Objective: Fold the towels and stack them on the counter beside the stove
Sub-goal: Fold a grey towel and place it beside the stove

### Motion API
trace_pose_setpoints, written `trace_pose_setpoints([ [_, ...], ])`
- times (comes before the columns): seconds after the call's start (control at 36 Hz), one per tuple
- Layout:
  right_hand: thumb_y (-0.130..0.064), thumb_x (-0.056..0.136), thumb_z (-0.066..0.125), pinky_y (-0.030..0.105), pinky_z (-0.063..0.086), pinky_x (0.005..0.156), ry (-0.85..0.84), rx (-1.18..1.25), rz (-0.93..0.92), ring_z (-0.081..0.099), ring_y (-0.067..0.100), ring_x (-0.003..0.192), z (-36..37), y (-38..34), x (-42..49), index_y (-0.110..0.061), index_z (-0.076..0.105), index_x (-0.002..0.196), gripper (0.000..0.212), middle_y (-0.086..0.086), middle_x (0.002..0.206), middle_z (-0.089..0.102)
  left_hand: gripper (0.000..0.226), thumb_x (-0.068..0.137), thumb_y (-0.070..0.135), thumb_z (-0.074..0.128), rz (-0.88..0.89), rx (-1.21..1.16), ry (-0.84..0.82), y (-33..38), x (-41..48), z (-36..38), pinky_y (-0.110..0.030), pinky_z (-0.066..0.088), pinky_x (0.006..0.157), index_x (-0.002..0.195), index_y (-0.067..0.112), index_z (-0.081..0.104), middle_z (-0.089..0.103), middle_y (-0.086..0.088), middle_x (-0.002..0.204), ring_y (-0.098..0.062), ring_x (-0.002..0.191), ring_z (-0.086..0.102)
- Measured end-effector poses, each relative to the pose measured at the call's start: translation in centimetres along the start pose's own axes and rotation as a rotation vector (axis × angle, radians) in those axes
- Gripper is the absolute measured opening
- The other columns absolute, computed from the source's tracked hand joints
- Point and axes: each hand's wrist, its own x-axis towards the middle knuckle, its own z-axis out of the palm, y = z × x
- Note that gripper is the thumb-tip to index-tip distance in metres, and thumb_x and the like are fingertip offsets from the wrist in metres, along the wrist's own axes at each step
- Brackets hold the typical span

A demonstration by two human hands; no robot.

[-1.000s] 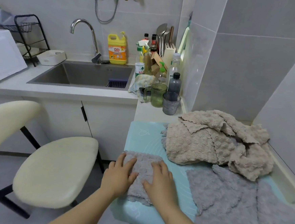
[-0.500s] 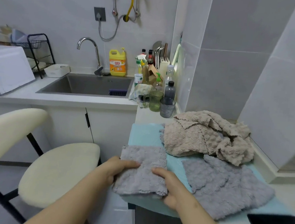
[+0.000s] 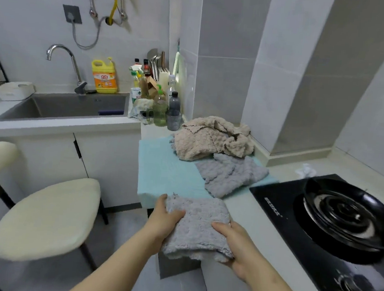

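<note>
A folded grey towel is held in the air in front of me, just off the counter's near edge. My left hand grips its left side with the thumb on top. My right hand grips its right side the same way. On the light blue mat behind lie an unfolded grey towel and a crumpled beige towel. The black stove with a black pan on it is at the right. A strip of white counter runs between mat and stove.
A cream stool stands at the lower left by the cabinet. The sink with a tap, a yellow detergent jug and several bottles and cups are at the back. A crumpled white tissue lies behind the stove.
Both hands took the folded grey towel off the blue mat and lifted it toward me and to the right. The view swung right, bringing the stove into sight.
</note>
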Motion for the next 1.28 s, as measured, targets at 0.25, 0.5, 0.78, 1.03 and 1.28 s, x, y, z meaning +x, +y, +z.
trace_pose_setpoints([
  [0.25,-0.008,0.089,0.057,0.027,0.052,0.057,0.296,0.155,-0.158,0.067,0.025,0.081,-10.5,1.7,-11.8,-0.008,0.058,0.108,0.019,0.013,0.097,0.07,0.026,0.092,0.024,0.056,0.069,0.164,-0.429,-0.1,-8.0,10.6,-0.032,0.049,0.083,0.116,0.033,0.056,0.062,-0.003,0.113,-0.018,0.092,0.059],
  [0.5,-0.013,0.087,0.06,0.036,0.054,0.068,0.552,0.332,-0.282,0.068,0.029,0.09,-24.3,5.6,-25.4,-0.012,0.058,0.11,0.023,0.012,0.102,0.071,0.014,0.088,0.022,0.062,0.035,0.236,-0.775,-1.6,-18.5,25.6,-0.031,0.047,0.075,0.101,0.025,0.066,0.066,-0.001,0.098,-0.018,0.088,0.059],
  [0.78,-0.014,0.089,0.059,0.019,0.044,0.039,0.822,0.344,-0.357,0.066,0.029,0.08,-39.2,12.6,-44.0,-0.006,0.057,0.116,0.028,0.017,0.105,0.069,0.03,0.083,0.019,0.069,0.101,0.257,-1.063,-7.4,-35.2,42.6,-0.042,0.052,0.091,0.111,0.026,0.061,0.066,-0.001,0.111,-0.023,0.099,0.066],
  [1.03,-0.008,0.09,0.053,0.029,0.056,0.063,0.972,0.375,-0.368,0.069,0.027,0.089,-46.0,18.5,-53.5,-0.012,0.058,0.115,0.026,0.013,0.103,0.07,0.043,0.077,0.011,0.075,0.085,0.286,-1.214,-12.5,-44.4,51.1,-0.051,0.046,0.098,0.113,0.027,0.058,0.064,-0.001,0.113,-0.031,0.105,0.063],
  [1.28,-0.011,0.086,0.06,0.035,0.056,0.07,1.134,0.392,-0.261,0.069,0.028,0.086,-49.0,23.9,-60.5,-0.015,0.062,0.107,0.021,0.012,0.1,0.07,0.049,0.079,0.007,0.072,0.053,0.491,-1.485,-16.6,-49.7,55.9,-0.036,0.056,0.078,0.116,0.034,0.055,0.059,0.001,0.118,-0.023,0.105,0.061],
])
